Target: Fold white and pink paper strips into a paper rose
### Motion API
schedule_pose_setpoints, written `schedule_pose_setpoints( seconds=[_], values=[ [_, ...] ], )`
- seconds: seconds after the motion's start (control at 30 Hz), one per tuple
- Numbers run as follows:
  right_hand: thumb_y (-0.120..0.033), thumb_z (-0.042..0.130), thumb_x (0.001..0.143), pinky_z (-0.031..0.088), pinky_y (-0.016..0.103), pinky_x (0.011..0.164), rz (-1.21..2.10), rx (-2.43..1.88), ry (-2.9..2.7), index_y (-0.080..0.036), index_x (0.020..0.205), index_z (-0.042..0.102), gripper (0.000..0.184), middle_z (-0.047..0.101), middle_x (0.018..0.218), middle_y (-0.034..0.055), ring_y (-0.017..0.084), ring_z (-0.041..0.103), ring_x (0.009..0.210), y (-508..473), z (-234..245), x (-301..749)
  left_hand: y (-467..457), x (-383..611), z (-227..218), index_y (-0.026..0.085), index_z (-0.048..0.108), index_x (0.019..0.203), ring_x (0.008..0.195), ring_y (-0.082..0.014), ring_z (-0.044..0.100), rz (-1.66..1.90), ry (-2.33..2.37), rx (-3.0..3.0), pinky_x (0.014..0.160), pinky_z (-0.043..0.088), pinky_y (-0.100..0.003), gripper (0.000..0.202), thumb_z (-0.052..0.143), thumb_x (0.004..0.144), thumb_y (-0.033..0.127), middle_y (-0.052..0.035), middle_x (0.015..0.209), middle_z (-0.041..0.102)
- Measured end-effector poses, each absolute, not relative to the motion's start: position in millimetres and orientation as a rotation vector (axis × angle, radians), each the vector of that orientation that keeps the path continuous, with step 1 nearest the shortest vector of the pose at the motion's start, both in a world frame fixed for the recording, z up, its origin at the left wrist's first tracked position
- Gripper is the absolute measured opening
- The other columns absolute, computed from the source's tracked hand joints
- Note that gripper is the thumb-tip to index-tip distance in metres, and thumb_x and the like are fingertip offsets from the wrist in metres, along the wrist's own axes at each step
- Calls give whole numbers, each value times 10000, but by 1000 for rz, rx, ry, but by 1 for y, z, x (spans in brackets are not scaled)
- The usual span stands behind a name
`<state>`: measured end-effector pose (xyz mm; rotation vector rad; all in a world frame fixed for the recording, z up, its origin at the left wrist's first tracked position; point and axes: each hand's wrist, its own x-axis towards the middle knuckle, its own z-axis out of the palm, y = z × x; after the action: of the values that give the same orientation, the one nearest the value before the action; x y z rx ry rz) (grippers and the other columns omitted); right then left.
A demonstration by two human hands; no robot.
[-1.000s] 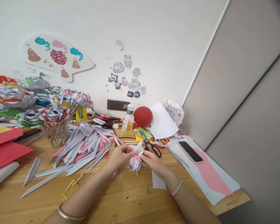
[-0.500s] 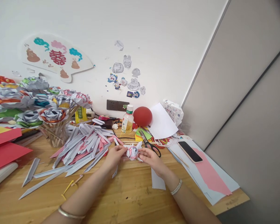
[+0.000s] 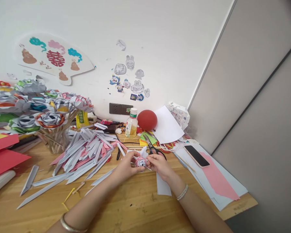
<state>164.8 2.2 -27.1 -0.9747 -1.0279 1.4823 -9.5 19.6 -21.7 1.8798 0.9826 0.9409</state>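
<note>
Pink-and-white paper flower sits pinched from both sides: left hand at its nine o'clock, right hand at three. Neither is nearer.

Your paper flower: small round bud, wound tight from folded pink and white strips. It sits mid-scene, pinched from both sides between your left hand and right hand. Loose white pointed strip ends stick up on its far side. Whether it touches the table can't be told.
</note>
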Motion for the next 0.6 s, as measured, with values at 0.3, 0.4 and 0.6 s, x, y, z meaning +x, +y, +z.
schedule_pose_setpoints(
  seconds=[0.3, 0.4, 0.6],
  values=[
    [-334, 715, 597, 385, 210, 525, 1550, -960, -951, -127, 672, 614, 242, 525, 554, -22, 66, 460, 508, -1, -22, 164, 11, -13, -13, 231, 481, 1151, 1066, -274, 442, 990, 993, 2338, 923, 334, -412, 618, 699, 581, 327, -96, 1140, 526],
    [-350, 709, 600, 386, 218, 516, 1558, -980, -957, -134, 682, 612, 251, 547, 591, -7, 80, 477, 523, -3, -22, 164, 7, -10, -6, 223, 565, 1042, 1028, -275, 463, 1026, 996, 2295, 913, 335, -395, 492, 690, 583, 347, -98, 1088, 549],
    [-524, 514, 736, 380, 217, 504, 1394, -1030, -1165, -167, 859, 591, 386, 549, 696, 13, 90, 481, 542, -7, -17, 160, 8, -6, 0, 171, 578, 921, 836, -242, 555, 1044, 1079, 1847, 735, 430, -327, 387, 624, 621, 412, -68, 893, 612]
  ],
)
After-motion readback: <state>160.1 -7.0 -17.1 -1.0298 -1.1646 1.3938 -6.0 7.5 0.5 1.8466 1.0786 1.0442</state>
